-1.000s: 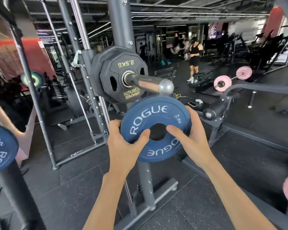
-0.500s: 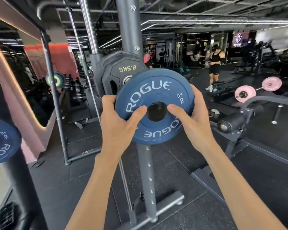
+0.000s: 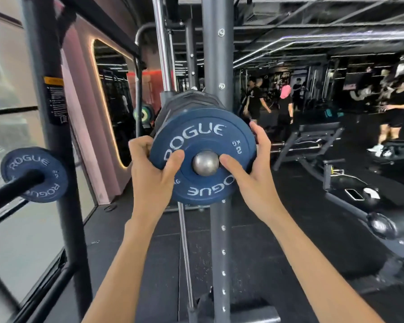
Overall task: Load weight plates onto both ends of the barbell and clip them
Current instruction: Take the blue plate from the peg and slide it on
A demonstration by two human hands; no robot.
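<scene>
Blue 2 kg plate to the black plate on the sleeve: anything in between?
No clip or collar shows. The sleeve end pokes through the blue plate; the black plate sits just behind. Fingers of the left hand and right hand curl round the rim and may lie between the plates; that gap is hidden.

The blue weight plate (image 3: 196,136) reads ROGUE twice in white, plus 2 KG. The second blue plate (image 3: 42,164), far left, reads ROGUE twice. The upright's sticker (image 3: 55,101) is illegible.
</scene>
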